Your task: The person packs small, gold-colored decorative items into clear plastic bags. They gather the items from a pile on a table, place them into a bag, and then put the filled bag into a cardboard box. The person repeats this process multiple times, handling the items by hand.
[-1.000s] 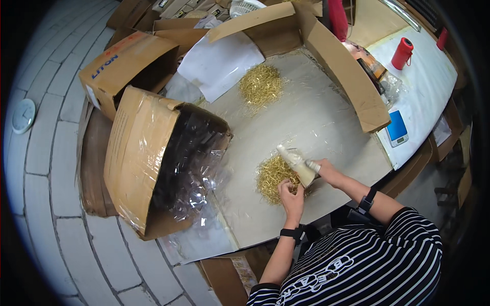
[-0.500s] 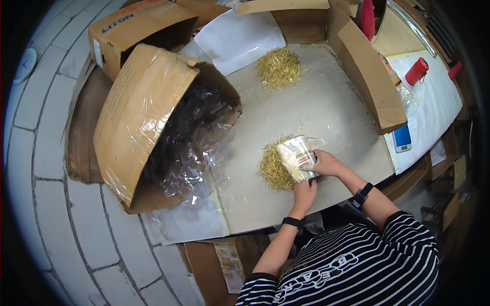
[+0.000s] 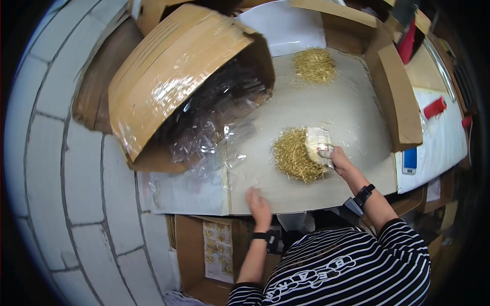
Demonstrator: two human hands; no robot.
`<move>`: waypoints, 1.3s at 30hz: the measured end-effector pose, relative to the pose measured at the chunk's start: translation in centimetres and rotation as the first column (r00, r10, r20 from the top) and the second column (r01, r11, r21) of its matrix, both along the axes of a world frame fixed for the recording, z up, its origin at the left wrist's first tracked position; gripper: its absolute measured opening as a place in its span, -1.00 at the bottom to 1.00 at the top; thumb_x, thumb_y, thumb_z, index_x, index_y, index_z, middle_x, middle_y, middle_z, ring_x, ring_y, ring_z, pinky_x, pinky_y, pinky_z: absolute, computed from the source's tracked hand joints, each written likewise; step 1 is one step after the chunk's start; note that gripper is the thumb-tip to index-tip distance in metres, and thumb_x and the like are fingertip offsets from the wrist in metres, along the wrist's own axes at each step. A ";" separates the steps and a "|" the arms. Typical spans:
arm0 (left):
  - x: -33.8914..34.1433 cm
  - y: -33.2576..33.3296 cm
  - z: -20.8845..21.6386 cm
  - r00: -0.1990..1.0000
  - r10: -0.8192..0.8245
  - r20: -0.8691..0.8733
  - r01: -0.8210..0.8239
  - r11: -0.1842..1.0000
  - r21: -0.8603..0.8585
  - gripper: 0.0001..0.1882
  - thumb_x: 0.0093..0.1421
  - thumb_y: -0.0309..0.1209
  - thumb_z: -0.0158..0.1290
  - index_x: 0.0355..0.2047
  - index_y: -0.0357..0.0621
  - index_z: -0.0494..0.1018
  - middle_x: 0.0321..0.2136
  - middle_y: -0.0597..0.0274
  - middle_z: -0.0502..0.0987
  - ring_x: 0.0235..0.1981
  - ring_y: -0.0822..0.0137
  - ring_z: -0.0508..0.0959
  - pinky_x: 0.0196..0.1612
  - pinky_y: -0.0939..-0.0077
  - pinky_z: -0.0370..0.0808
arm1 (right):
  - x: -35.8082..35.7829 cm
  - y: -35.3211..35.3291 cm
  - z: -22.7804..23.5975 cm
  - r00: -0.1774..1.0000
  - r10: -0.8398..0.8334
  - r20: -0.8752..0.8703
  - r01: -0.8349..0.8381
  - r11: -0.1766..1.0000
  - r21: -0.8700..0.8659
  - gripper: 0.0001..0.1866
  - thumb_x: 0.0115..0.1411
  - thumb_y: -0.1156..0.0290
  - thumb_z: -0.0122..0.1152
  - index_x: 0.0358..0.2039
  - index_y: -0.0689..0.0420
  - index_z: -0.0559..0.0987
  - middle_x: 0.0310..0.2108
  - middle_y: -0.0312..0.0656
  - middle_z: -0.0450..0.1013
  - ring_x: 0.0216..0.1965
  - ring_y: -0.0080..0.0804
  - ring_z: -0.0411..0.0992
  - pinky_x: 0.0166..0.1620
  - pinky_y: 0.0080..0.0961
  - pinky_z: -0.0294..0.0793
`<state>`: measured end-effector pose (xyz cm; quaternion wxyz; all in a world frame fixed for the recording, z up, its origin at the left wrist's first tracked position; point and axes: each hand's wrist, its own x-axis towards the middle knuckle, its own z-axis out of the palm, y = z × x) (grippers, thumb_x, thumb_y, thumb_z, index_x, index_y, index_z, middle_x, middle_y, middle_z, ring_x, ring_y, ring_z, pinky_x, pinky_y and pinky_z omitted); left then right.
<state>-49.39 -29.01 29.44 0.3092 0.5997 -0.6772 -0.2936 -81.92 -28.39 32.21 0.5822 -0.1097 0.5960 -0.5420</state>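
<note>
My right hand [image 3: 339,158] is closed on a white-and-cream printed packet [image 3: 314,143]. The packet leans over the right side of a heap of small gold-coloured metal pieces [image 3: 298,158], too fine to name. My left hand [image 3: 259,208] is apart from it, near the front edge of the grey work surface [image 3: 286,196]. Motion blurs its fingers, but they look stretched out, with nothing visible in them. The nearest things to that hand are loose clear plastic bags [image 3: 209,140], spilling from a tipped cardboard box [image 3: 178,66] on the left.
A second gold heap [image 3: 315,65] lies at the back. Cardboard walls [image 3: 395,92] border the right and rear. Beyond them are a red spool [image 3: 435,107] and a small blue scale [image 3: 410,159]. An open carton [image 3: 191,255] with a sheet of gold pieces stands below the front edge.
My left hand has let go of the packet and moved left toward the front edge. My right hand still holds the packet beside the gold heap. The whole view has shifted.
</note>
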 end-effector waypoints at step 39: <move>4.1 -7.8 -3.8 0.658 0.458 0.598 -0.588 0.808 0.029 -0.32 0.13 -0.39 -0.18 0.26 -0.30 -0.05 0.33 -0.01 -0.11 0.36 0.00 -0.21 0.30 -0.08 -0.21 | 2.6 -5.2 2.7 0.972 -0.233 0.007 0.228 0.944 -0.239 -0.61 0.13 0.32 0.26 -0.09 0.26 0.46 -0.39 -0.37 0.44 -0.46 -0.63 0.39 -0.41 -0.69 0.40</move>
